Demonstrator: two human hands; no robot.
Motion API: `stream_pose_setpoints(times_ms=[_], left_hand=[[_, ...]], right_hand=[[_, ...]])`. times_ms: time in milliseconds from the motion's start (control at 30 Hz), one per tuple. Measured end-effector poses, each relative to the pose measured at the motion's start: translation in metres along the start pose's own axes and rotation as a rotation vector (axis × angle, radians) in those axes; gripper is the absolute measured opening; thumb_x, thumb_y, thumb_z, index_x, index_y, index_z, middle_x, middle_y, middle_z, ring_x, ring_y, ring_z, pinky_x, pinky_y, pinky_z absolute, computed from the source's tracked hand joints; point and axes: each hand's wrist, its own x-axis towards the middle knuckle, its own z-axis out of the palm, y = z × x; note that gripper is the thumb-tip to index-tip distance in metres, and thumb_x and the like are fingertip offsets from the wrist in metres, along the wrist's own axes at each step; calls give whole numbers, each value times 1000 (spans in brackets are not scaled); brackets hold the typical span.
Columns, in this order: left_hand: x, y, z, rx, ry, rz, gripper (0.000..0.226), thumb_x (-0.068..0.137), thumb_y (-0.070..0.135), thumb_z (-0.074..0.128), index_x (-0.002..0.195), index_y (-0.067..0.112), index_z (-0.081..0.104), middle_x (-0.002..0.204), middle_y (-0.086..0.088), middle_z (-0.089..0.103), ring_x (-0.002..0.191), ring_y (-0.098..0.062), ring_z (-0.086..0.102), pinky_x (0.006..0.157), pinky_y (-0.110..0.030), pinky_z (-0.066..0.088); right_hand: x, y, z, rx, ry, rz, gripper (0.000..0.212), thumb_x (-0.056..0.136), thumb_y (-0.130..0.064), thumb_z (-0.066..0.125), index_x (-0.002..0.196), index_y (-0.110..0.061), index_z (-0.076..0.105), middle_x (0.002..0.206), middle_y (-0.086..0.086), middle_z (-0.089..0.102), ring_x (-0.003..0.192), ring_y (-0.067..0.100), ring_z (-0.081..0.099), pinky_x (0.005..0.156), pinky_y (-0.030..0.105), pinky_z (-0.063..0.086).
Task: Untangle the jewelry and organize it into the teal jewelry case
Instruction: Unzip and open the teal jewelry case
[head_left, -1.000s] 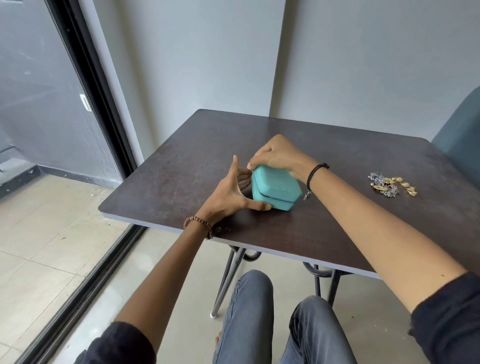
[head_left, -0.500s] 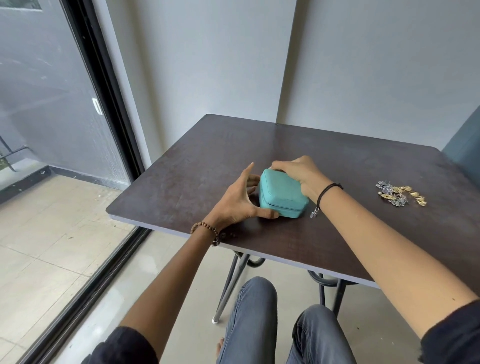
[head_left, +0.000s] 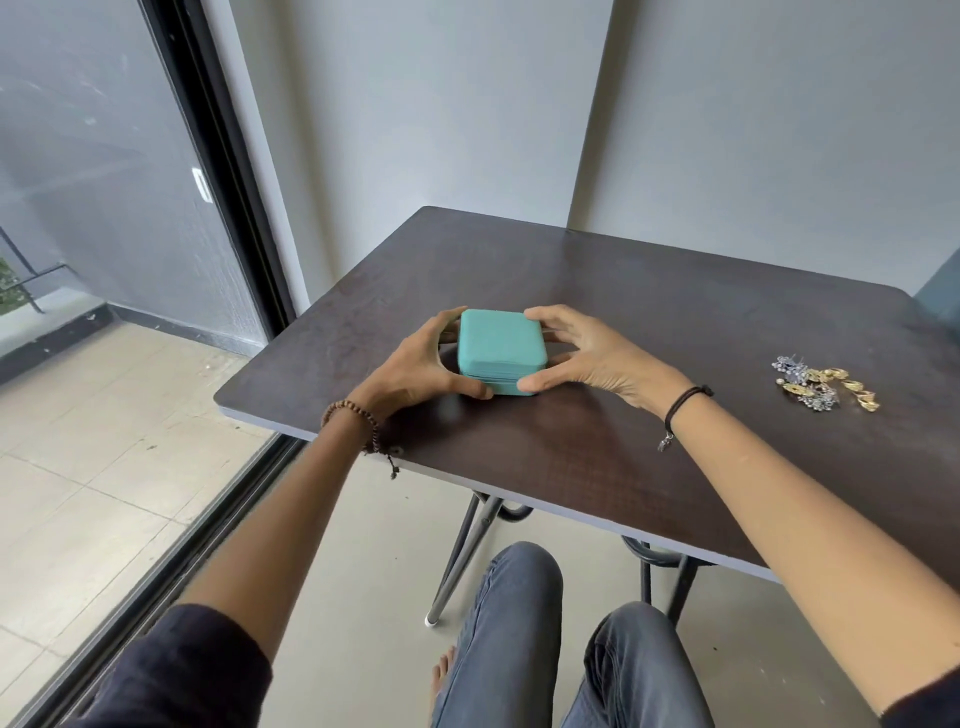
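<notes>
left hand (head_left: 415, 371): curled round closed teal jewelry case (head_left: 498, 343) | right hand (head_left: 587, 358): curled round its other side | well right of that hand — jewelry (head_left: 826, 382) heap

Dark sleeves (head_left: 182, 670), jeans (head_left: 511, 649), beaded bracelet (head_left: 352, 414), possibly cord band (head_left: 681, 403).

On the table (head_left: 597, 457) — teal jewelry case (head_left: 498, 345), tangled jewelry (head_left: 826, 382) well apart.

1. We count one teal jewelry case (head_left: 498, 345).
2. We count two hands: left hand (head_left: 415, 371), right hand (head_left: 592, 358).
3. We see one jewelry heap (head_left: 826, 382); its pieces we cannot count.
4. We count two wristbands: beaded bracelet (head_left: 353, 415), black cord (head_left: 680, 402).
5. We count one table (head_left: 623, 322).
</notes>
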Motion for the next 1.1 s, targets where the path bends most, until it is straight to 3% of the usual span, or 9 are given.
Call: stream_pose_setpoints(times_ms=[100,200,300,433,633,800,867,933,1100], left_hand=[[0,-4,-13,-5,-21,-27,121,52,23,98,153,19,32,140,12,55,128,1,52,113,-24,39],[2,-8,-22,-33,-32,-49,120,61,5,94,157,17,22,135,12,54,122,8,51,105,-10,39],[4,-13,-22,-82,15,-30,122,63,11,95,158,18,19,136,11,54,118,15,50,102,-7,40],[2,-12,-18,-102,82,8,122,56,28,100,153,26,26,137,10,59,120,6,58,109,-29,46],[-1,-11,-18,-90,99,51,141,61,20,97,159,32,-4,134,18,49,102,30,51,85,5,37],[-1,-10,-18,-34,89,49,129,57,32,98,156,43,16,133,16,56,113,20,54,97,-4,40],[0,-10,-17,-9,102,24,125,52,44,98,155,38,28,139,15,56,122,10,54,111,-20,41],[2,-11,-16,29,113,-2,124,45,57,96,152,35,37,141,13,54,126,1,54,114,-34,41],[2,-7,-15,58,114,-52,125,44,59,94,152,35,36,141,14,54,126,-3,53,116,-37,39]], right_hand=[[12,-3,11,22,38,-50,84,60,-26,96,134,-29,56,136,-17,58,128,-5,50,115,39,39],[22,-6,16,48,34,-60,76,65,-29,94,132,-29,57,135,-15,60,125,-2,53,112,33,41],[29,-7,18,102,83,-43,73,66,-38,91,131,-28,59,131,-11,62,119,-2,58,105,25,43],[39,-13,20,162,189,-12,63,72,-62,76,120,-23,63,117,-8,71,107,2,67,87,25,50],[63,-25,26,127,384,105,71,76,-85,53,97,-20,71,88,-2,77,82,11,74,64,30,57],[80,-17,32,88,495,149,46,95,-60,53,83,-19,71,76,3,77,67,14,73,46,22,47],[81,-14,35,67,548,157,35,96,-47,60,84,-17,70,79,5,76,59,12,68,43,21,45],[78,-13,38,23,636,121,24,93,-39,67,85,-16,68,81,5,76,55,11,66,47,24,48],[72,-19,39,-239,671,-54,11,85,-31,68,80,-23,73,70,-9,73,68,13,70,70,36,59]])
